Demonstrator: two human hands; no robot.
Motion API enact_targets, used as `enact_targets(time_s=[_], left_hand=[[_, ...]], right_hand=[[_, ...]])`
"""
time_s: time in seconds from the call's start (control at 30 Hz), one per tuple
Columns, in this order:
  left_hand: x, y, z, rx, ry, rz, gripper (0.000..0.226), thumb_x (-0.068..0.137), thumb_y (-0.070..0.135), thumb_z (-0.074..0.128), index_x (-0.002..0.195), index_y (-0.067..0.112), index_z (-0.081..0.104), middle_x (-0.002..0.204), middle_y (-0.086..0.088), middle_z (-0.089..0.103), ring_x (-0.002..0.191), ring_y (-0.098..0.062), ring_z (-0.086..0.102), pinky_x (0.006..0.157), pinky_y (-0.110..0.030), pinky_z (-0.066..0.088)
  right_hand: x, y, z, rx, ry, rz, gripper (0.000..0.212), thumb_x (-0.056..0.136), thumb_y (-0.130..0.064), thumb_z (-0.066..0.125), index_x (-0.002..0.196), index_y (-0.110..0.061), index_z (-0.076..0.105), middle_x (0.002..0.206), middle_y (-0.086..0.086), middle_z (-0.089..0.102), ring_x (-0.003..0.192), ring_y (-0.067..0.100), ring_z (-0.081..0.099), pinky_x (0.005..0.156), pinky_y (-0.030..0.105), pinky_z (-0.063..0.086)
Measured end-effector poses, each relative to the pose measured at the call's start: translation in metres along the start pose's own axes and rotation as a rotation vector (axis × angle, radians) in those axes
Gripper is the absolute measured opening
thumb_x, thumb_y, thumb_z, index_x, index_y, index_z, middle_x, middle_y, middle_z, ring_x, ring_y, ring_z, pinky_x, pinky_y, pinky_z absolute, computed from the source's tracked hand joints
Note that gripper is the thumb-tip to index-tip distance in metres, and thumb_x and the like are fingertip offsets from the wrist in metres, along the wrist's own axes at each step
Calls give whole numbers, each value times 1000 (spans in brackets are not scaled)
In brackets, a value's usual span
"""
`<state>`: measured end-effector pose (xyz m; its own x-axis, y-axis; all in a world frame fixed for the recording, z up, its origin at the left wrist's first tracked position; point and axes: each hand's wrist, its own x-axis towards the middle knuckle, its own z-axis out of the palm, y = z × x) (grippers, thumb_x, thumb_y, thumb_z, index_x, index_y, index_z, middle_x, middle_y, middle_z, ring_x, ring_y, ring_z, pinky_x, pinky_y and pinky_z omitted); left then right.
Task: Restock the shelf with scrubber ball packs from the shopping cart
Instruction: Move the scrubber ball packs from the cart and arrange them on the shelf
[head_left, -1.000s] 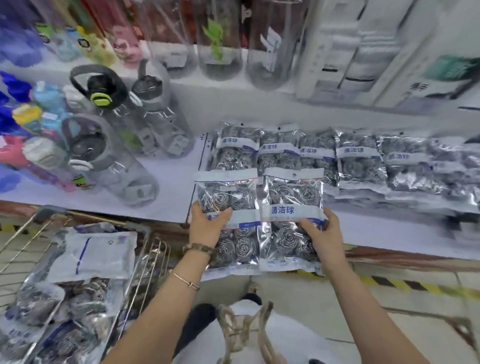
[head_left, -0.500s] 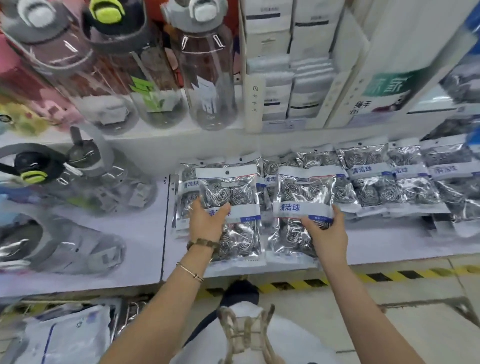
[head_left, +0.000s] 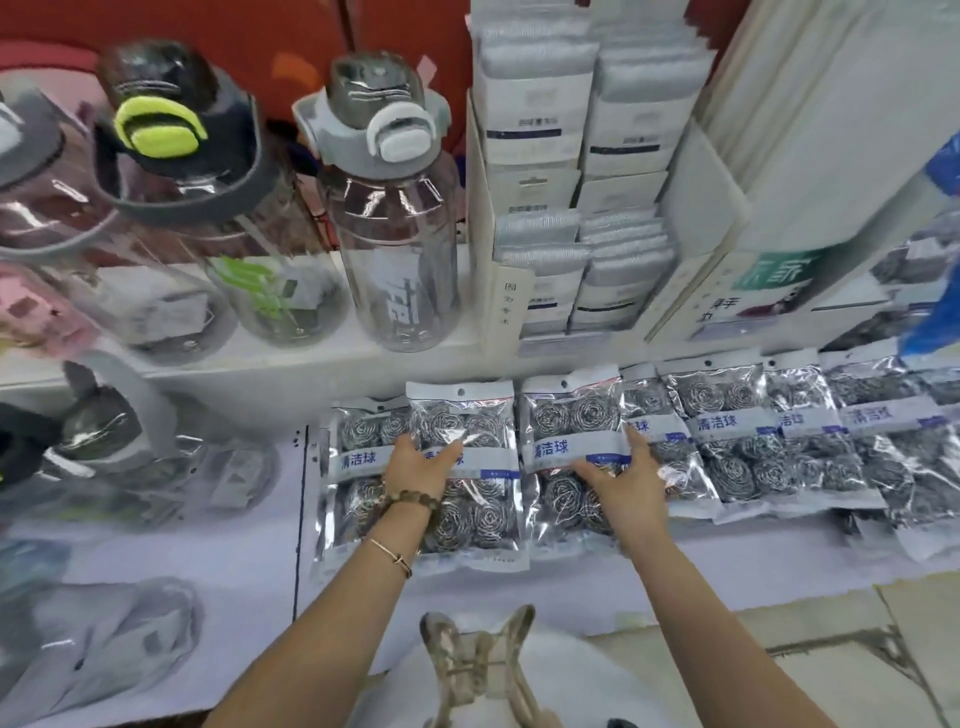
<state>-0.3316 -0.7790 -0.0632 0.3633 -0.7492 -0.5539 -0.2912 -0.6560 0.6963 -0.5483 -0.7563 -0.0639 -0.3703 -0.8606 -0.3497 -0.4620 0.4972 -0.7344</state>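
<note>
The white lower shelf (head_left: 234, 545) runs across in front of you. On the tier above stand a clear water bottle with a grey lid (head_left: 400, 249) and a darker bottle with a yellow-green button (head_left: 171, 156). To their right are white boxes of grey cloths (head_left: 571, 156).

Both your hands are down on the lower shelf, each on its own scrubber ball pack. Your left hand (head_left: 415, 467) lies on top of the left pack (head_left: 478, 519), fingers stretched forward and fairly flat, pressing it rather than curling round it. That pack overlaps another pack (head_left: 353, 431), which peeks out on its left side.

Your right hand (head_left: 623, 478) rests on the right pack (head_left: 566, 415), with the thumb spread toward the middle and the fingers reaching to the pack's right edge. It too is flat, with no pinch that shows.

The two packs lie side by side, edges just touching, label bands facing up. A row of more packs (head_left: 727, 441) continues to the right, overlapping one another.

A beaded bracelet (head_left: 410, 501) and a thin bangle (head_left: 392, 556) sit on your left wrist.
</note>
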Motion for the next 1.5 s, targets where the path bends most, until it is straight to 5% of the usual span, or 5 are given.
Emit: enact_targets(time_s=[0.53,0.83,1.07,1.2,1.5], left_hand=[[31,-7,34,74,84,-9,81,79,36,67,141,8,23,145,-14,33,128,-30,40,101,-40,39],[8,-18,44,854,-73,451,77,85,62,38,146,26,8,154,-3,-12,142,-22,-8,115,-42,0],[4,-12,61,954,-64,497,71,90,52,32,147,19,5,155,-6,-12,142,-20,-13,111,-48,-8],[4,-14,70,1039,-82,465,73,92,53,22,146,16,-7,153,-10,-18,140,-24,-19,108,-52,-13],[14,-15,84,1121,-107,422,76,92,56,19,144,15,-17,140,-10,-34,139,-27,-22,107,-54,-14]], right_hand=[[47,10,9,-683,-43,-296,70,89,-50,51,144,-11,32,146,14,35,135,30,31,109,44,29],[47,14,13,-693,-118,-502,62,91,-43,53,144,-16,34,154,13,24,144,31,15,115,48,10],[50,14,27,-865,-261,-520,72,90,-59,17,150,-19,9,157,13,-11,143,26,-16,111,42,-13],[54,21,38,-906,-255,-488,77,86,-56,11,149,-13,19,155,19,3,142,32,-1,111,49,4],[62,21,41,-962,-359,-436,90,61,-70,-37,135,-20,-32,140,11,-41,131,25,-37,111,45,-16]])
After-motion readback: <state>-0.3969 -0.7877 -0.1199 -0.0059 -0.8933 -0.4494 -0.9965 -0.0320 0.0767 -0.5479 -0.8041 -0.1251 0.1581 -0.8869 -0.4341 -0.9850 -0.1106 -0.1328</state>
